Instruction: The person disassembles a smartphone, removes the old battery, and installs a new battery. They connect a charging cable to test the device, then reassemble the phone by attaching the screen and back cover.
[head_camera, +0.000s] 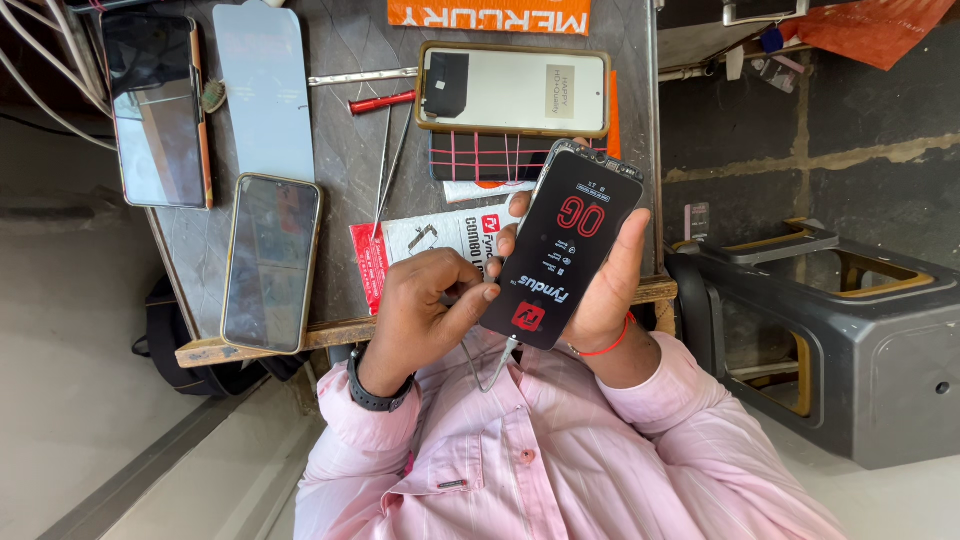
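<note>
dark block wall (860, 130), pale floor (60, 400), a grey-topped wooden table (340, 150), a dark plastic stool (850, 340).

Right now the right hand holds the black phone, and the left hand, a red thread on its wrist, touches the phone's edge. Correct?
Not quite. The left hand wears a black watch on its wrist; the red thread is on the right hand's wrist. The head view shows this. The rest stands: the right hand holds the black phone, and the left hand touches its edge.
</note>
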